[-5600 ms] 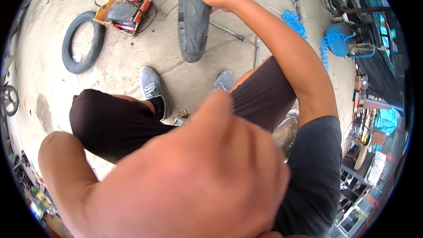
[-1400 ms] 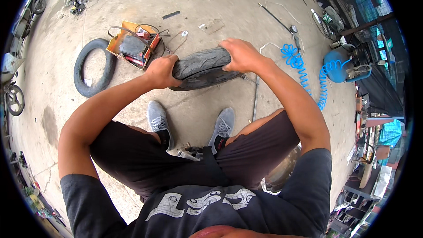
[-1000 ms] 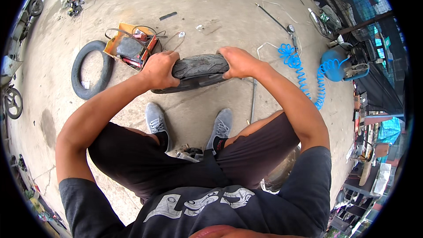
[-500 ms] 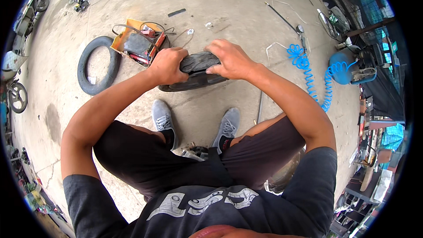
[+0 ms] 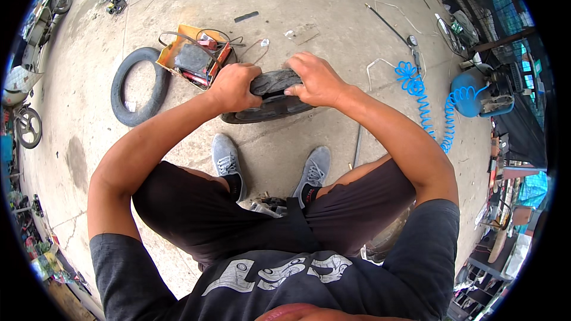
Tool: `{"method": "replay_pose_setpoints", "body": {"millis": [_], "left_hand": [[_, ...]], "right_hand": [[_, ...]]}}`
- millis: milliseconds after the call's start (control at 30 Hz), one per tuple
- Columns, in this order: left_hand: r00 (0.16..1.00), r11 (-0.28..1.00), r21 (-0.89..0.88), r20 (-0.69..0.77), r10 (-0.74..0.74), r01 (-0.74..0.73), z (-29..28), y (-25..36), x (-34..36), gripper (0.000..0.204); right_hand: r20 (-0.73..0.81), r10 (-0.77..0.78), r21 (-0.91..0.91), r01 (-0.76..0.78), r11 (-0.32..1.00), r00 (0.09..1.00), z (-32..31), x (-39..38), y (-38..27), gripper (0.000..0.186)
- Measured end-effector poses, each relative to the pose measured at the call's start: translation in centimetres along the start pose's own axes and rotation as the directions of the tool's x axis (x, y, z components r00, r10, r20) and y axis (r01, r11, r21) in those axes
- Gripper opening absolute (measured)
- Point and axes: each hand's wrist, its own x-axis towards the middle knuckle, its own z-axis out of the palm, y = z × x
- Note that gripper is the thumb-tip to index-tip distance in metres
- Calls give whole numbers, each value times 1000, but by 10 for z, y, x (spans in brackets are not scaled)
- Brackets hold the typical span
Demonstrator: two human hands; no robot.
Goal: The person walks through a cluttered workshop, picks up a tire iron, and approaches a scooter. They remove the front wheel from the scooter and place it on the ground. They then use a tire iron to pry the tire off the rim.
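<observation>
My left hand (image 5: 237, 88) and my right hand (image 5: 315, 83) grip a worn black tire (image 5: 267, 113) from either end, their fingers curled over its tread, a short stretch of which shows between them. The tire is just beyond my grey shoes (image 5: 226, 160), its dark sidewall and opening turned partly toward me. An inner tube (image 5: 119, 86) lies flat on the concrete to the left, beside a yellow box (image 5: 189, 31) of tools, cables and a dark case. A long metal rod (image 5: 357, 148) lies right of my feet.
To the right lie a coiled blue hose (image 5: 423, 113), a gauge with a wand (image 5: 412, 41) and a blue compressor tank (image 5: 467, 104). A spoked-wheel vehicle part (image 5: 28, 131) and clutter line the left edge; shelves and a dark tarp line the right.
Earlier my right hand held the tire upright while my left was near the camera. Now both grip it crosswise, and in the last second my hands have moved closer together along it.
</observation>
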Motion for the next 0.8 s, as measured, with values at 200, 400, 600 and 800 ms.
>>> {"method": "replay_pose_setpoints", "body": {"millis": [200,400,600,800], "left_hand": [[1000,1000,3,17,-13,12,-2,4,0,41],[1000,1000,-1,-13,1,-1,1,2,-1,43],[999,1000,10,-44,11,-11,3,4,-4,50],[998,1000,0,-57,15,-15,4,8,-4,52]], "right_hand": [[24,31,-8,-31,999,999,-2,0,-1,42],[12,23,1,-23,1000,1000,-3,-1,0,44],[7,22,-31,-22,999,1000,-8,-3,1,50],[-14,0,-20,0,1000,1000,-5,-5,-4,55]]}}
